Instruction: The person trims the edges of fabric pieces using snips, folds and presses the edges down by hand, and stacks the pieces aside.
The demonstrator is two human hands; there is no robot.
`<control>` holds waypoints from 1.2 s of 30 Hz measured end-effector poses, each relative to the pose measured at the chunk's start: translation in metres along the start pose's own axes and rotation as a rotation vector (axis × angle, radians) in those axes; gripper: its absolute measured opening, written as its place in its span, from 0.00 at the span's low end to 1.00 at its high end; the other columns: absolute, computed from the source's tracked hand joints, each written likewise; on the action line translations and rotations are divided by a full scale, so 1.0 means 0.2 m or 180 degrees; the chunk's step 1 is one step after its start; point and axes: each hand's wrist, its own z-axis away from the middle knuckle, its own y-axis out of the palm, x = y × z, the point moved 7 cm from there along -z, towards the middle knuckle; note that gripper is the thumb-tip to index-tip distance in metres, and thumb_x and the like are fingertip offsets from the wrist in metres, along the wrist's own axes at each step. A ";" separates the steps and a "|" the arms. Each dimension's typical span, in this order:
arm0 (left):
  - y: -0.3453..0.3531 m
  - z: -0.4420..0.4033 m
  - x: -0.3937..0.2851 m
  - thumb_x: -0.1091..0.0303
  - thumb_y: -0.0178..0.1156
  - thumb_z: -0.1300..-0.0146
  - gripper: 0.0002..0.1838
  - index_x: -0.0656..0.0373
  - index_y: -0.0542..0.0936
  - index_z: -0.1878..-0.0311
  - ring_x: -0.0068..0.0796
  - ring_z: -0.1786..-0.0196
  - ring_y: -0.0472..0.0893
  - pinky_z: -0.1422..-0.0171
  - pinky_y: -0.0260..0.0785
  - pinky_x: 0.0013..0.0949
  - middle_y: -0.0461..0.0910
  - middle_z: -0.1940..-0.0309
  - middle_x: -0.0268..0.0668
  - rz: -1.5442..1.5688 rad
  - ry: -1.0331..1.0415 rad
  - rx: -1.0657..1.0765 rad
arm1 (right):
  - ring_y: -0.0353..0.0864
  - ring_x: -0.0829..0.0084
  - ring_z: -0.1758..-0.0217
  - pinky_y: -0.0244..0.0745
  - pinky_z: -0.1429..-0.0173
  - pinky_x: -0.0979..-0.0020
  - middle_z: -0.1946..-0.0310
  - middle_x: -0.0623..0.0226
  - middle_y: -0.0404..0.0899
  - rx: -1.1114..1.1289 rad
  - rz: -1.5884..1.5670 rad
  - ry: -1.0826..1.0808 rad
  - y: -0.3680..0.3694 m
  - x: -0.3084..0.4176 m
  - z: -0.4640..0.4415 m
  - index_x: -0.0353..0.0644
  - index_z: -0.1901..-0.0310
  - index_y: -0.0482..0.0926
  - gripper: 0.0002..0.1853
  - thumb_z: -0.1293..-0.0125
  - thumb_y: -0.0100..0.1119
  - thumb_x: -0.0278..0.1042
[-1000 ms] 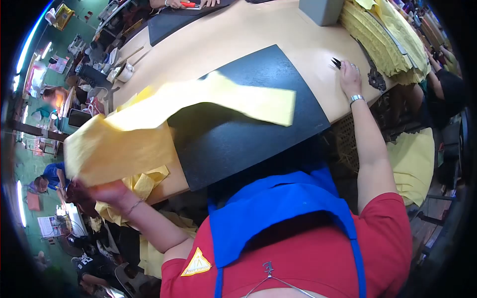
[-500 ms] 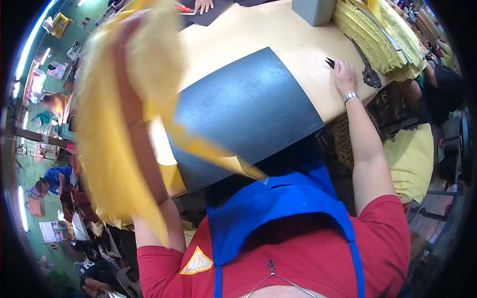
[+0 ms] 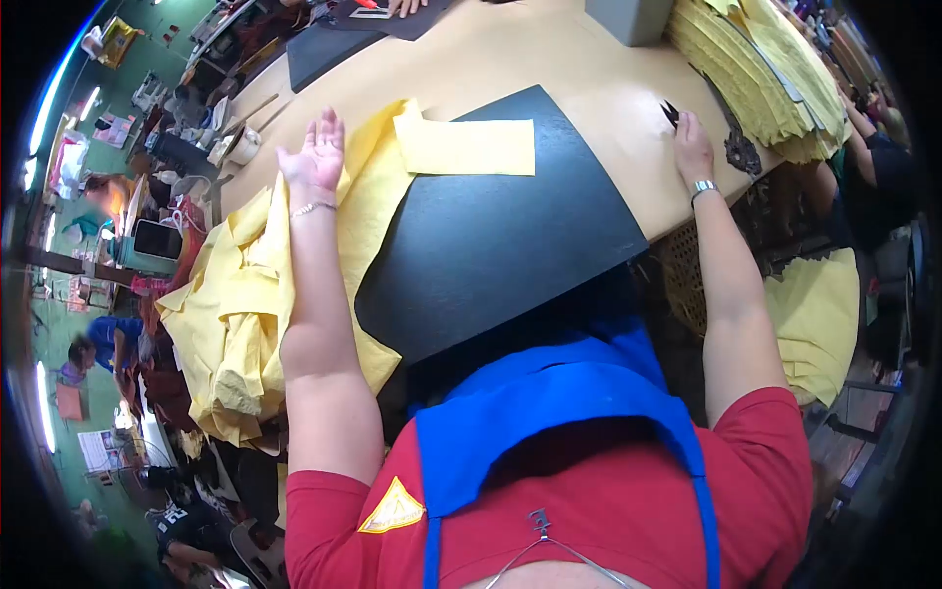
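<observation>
My left hand (image 3: 316, 152) is palm up with its fingers stretched out, above the table's left part, holding nothing. A large soft yellow sheet (image 3: 240, 314), like leather or cloth, lies crumpled under and beside my left forearm. One straight-edged flap of it (image 3: 476, 147) rests on the black board (image 3: 510, 226) in front of me. My right hand (image 3: 695, 147) rests on the table at the right, closed around small black snips (image 3: 670, 112) whose two pointed tips stick out; their handles are hidden.
A stack of yellow sheets (image 3: 751, 79) stands at the back right, beside a grey box (image 3: 625, 20). Another person's hand (image 3: 407, 6) is at the far edge near a red-handled cutter (image 3: 371, 8). A white cup (image 3: 242, 145) stands left. More yellow sheets (image 3: 816, 319) hang right.
The yellow sheet, blurred and raised at the left before, now lies down over the table's left side and the board's edge. My left hand has come into view, open. My right hand barely moved.
</observation>
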 end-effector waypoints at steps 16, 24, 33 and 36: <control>-0.26 1.12 -0.01 0.46 0.50 0.28 0.31 0.47 0.64 0.26 0.50 0.20 0.51 0.23 0.40 0.66 0.55 0.22 0.44 -0.7942 0.1023 0.1021 | 0.85 0.60 0.54 0.78 0.52 0.61 0.60 0.59 0.86 0.2013 0.0024 -0.1178 0.47 1.34 0.30 0.49 0.54 0.83 0.17 0.35 0.61 0.52; -0.06 0.80 0.39 0.34 0.50 0.33 0.40 0.45 0.61 0.24 0.50 0.19 0.47 0.23 0.37 0.68 0.51 0.21 0.43 -0.7859 0.0951 0.2434 | 0.83 0.52 0.58 0.77 0.54 0.56 0.63 0.54 0.85 0.1358 0.0678 -0.0249 0.04 0.40 -0.02 0.44 0.53 0.82 0.17 0.35 0.61 0.48; 0.22 0.75 0.32 0.54 0.53 0.27 0.19 0.59 0.80 0.47 0.50 0.43 0.78 0.39 0.69 0.42 0.77 0.45 0.53 -0.5707 0.1991 0.1632 | 0.84 0.63 0.60 0.78 0.52 0.65 0.65 0.59 0.85 0.2029 -0.0628 -0.0013 -0.18 0.61 0.38 0.41 0.47 0.81 0.18 0.33 0.64 0.42; 0.07 0.97 0.09 0.54 0.54 0.28 0.19 0.62 0.82 0.61 0.49 0.59 0.82 0.55 0.71 0.45 0.81 0.65 0.52 -0.6854 0.1224 0.0571 | 0.83 0.69 0.58 0.78 0.52 0.69 0.62 0.61 0.85 0.2752 -0.1312 -0.0957 -0.09 1.10 0.75 0.38 0.51 0.83 0.16 0.32 0.64 0.42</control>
